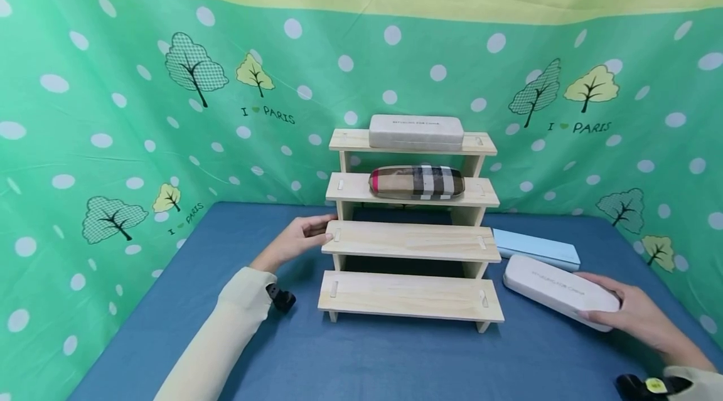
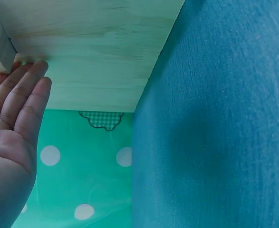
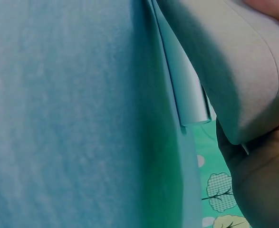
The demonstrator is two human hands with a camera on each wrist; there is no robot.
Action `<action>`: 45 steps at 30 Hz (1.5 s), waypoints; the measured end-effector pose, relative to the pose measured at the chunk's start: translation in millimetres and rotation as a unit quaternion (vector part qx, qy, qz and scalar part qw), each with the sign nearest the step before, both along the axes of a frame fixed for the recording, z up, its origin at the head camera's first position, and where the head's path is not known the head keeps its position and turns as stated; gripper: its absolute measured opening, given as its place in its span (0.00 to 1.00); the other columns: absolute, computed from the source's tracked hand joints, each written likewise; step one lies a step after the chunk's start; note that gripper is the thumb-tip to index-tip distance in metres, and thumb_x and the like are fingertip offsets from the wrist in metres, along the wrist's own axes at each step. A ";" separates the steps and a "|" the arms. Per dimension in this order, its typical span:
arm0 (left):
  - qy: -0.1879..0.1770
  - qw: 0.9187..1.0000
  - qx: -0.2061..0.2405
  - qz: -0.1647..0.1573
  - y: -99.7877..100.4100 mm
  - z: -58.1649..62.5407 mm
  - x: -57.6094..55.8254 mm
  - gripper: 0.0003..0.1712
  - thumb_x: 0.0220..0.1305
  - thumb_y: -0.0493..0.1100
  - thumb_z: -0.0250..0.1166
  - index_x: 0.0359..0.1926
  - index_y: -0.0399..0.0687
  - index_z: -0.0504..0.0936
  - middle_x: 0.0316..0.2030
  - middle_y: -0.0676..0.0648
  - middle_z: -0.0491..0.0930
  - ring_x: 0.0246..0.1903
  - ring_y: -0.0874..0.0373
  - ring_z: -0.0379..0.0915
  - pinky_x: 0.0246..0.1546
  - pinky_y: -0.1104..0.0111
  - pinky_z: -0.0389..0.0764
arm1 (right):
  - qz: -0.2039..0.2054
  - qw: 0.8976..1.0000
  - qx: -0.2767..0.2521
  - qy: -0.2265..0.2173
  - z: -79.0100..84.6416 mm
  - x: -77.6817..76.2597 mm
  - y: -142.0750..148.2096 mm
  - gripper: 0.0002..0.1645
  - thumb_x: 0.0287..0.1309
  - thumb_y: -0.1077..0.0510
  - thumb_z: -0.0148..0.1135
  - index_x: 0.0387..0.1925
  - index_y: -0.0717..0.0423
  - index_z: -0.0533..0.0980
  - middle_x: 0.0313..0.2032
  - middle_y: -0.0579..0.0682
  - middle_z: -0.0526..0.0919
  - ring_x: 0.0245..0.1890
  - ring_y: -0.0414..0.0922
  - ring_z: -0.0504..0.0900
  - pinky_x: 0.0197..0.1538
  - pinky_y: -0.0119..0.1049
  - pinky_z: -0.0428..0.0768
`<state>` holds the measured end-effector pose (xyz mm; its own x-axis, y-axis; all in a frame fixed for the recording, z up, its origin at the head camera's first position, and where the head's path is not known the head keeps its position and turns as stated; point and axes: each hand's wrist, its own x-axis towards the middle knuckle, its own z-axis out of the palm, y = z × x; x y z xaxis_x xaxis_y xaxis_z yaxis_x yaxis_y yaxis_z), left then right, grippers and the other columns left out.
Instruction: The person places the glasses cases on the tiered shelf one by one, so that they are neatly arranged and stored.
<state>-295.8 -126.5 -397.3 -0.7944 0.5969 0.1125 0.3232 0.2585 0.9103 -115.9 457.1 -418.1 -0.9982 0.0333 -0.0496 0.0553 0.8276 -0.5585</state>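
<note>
My right hand [image 1: 638,313] grips the near end of a whitish glasses case [image 1: 556,288] with printed lettering. In the right wrist view the glasses case [image 3: 253,71] is lifted off the blue cloth. Behind it a light blue case [image 1: 536,249] lies on the table. My left hand [image 1: 296,239] touches the left side of a stepped wooden rack [image 1: 409,294] at its second step from the bottom. Its fingers [image 2: 27,95] lie nearly straight against the wood in the left wrist view; the thumb is hidden there.
A grey-white case [image 1: 416,132] lies on the rack's top step. One step below is a plaid case [image 1: 417,182]. Blue cloth [image 1: 384,363] covers the table, and a green dotted curtain [image 1: 316,68] hangs behind and at both sides.
</note>
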 end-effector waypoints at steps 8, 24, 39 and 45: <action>0.002 1.000 0.004 -0.004 1.8 0.2 1.1 0.31 0.66 0.40 0.59 0.67 0.33 0.63 0.63 0.34 0.66 0.60 0.42 0.66 0.57 0.55 0.71 | -0.020 1.000 -0.008 0.001 13.7 0.0 -3.0 0.44 0.52 0.50 0.69 0.64 0.68 0.62 0.54 0.71 0.70 0.35 0.24 0.65 0.33 0.33 0.70; -0.001 1.000 0.008 0.000 2.4 1.4 3.4 0.31 0.66 0.39 0.59 0.66 0.31 0.62 0.63 0.34 0.66 0.60 0.42 0.66 0.57 0.55 0.71 | -0.006 0.996 -0.031 0.081 48.4 0.9 -8.4 0.39 0.50 0.58 0.70 0.63 0.57 0.66 0.40 0.16 0.63 0.33 0.27 0.66 0.29 0.30 0.69; 0.000 1.000 0.014 0.000 -0.5 -0.1 2.8 0.31 0.66 0.39 0.59 0.66 0.31 0.62 0.63 0.33 0.66 0.60 0.42 0.66 0.56 0.56 0.72 | 0.040 0.990 -0.047 0.125 74.4 -7.4 -34.6 0.41 0.45 0.62 0.72 0.63 0.54 0.68 0.44 0.20 0.67 0.37 0.28 0.68 0.29 0.30 0.70; -0.003 1.000 0.013 0.001 0.5 -1.7 2.7 0.31 0.66 0.40 0.59 0.66 0.32 0.63 0.63 0.33 0.66 0.60 0.42 0.66 0.56 0.55 0.71 | 0.083 0.986 -0.064 0.128 83.3 -10.5 -60.4 0.39 0.44 0.63 0.71 0.61 0.56 0.69 0.45 0.25 0.71 0.38 0.31 0.71 0.30 0.31 0.72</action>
